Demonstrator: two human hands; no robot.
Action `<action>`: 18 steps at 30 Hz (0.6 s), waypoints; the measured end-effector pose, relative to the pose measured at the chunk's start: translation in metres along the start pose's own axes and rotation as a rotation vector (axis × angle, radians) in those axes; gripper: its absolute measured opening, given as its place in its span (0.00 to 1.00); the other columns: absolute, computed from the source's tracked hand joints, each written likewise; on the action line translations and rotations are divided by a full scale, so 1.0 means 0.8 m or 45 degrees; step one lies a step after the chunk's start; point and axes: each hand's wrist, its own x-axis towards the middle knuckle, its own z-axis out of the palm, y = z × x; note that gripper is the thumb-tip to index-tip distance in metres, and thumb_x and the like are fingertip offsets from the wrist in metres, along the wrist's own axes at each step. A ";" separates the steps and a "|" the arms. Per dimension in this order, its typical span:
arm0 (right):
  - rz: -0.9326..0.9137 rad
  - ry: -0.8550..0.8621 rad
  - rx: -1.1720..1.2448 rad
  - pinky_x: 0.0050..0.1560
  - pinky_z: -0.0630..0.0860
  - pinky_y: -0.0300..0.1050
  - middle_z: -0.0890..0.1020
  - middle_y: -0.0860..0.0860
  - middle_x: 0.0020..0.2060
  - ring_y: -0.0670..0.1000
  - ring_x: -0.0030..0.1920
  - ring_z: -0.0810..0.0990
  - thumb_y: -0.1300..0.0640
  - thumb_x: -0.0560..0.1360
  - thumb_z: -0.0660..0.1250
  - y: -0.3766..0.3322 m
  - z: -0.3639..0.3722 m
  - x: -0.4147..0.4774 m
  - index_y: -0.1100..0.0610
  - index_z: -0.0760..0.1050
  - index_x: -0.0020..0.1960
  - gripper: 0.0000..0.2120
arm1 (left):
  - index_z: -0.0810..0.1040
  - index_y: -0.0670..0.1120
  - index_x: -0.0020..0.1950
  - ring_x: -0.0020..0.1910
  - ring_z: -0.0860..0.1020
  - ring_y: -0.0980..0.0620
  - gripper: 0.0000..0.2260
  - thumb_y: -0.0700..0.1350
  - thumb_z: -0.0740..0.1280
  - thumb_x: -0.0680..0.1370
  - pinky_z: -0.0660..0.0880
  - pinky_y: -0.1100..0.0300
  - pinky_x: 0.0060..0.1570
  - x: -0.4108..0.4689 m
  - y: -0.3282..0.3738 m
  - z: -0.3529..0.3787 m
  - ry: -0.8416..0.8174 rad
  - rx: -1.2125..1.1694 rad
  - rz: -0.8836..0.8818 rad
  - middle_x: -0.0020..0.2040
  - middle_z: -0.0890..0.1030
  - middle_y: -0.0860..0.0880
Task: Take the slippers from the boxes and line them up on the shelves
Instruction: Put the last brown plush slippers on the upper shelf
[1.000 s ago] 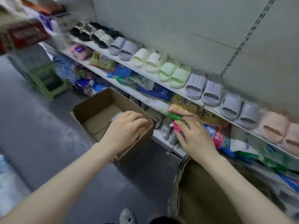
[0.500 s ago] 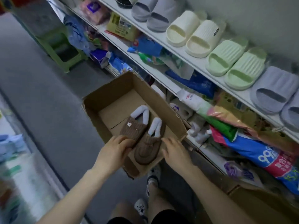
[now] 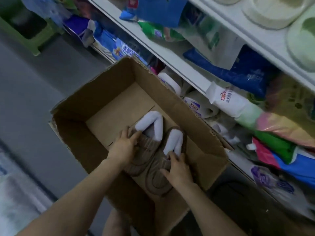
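1. Broadly, the white shelves [image 3: 179,63] fill the frame from twelve to four o'clock. Cream slippers [image 3: 272,12] and a pale green slipper [image 3: 303,40] sit on the top board at one to two o'clock, cut off by the frame edge.
2. An open cardboard box [image 3: 95,94] stands on the grey floor [image 3: 34,92] at the centre. Its three o'clock wall is just beside the lowest shelf.
3. Bagged goods crowd the lower boards. A blue bag [image 3: 247,72] lies at two o'clock of the box, and white paper rolls [image 3: 201,106] sit just beside its rim at one o'clock.
4. A green stool [image 3: 25,40] stands at ten o'clock, well apart from the box.
5. The first brown slipper [image 3: 148,149] lies on the box bottom, toward its six o'clock end. The second brown slipper [image 3: 156,181] touches it on the four o'clock side.
6. The left hand [image 3: 124,147] grips the first brown slipper, with its fingers [image 3: 136,137] curled over the rim of the opening.
7. The right hand [image 3: 179,169] holds the second brown slipper. Its fingers are bent over the upper, and one fingertip touches the stuffing.
8. White stuffing [image 3: 153,123] pokes from each slipper's opening toward twelve o'clock.
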 end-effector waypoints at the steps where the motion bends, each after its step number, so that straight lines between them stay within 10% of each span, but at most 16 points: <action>1: 0.034 0.014 0.029 0.59 0.74 0.51 0.55 0.58 0.75 0.61 0.66 0.72 0.42 0.75 0.68 0.000 0.006 0.007 0.44 0.58 0.75 0.32 | 0.51 0.59 0.77 0.75 0.55 0.36 0.29 0.50 0.62 0.80 0.66 0.46 0.68 0.015 -0.007 0.007 -0.086 0.003 -0.007 0.77 0.50 0.40; 13: 0.284 0.387 0.385 0.45 0.74 0.47 0.72 0.55 0.59 0.59 0.50 0.78 0.43 0.75 0.66 -0.028 0.031 -0.007 0.49 0.68 0.46 0.12 | 0.65 0.49 0.71 0.50 0.75 0.39 0.21 0.44 0.64 0.78 0.73 0.52 0.49 0.040 -0.031 -0.002 -0.153 -0.189 0.205 0.66 0.64 0.40; 18: 0.303 0.345 0.944 0.43 0.76 0.46 0.75 0.46 0.55 0.52 0.50 0.78 0.43 0.78 0.64 -0.037 0.022 -0.011 0.45 0.65 0.63 0.16 | 0.62 0.59 0.66 0.51 0.76 0.41 0.23 0.47 0.68 0.76 0.77 0.48 0.49 0.035 -0.036 -0.039 -0.030 -0.303 0.230 0.63 0.66 0.44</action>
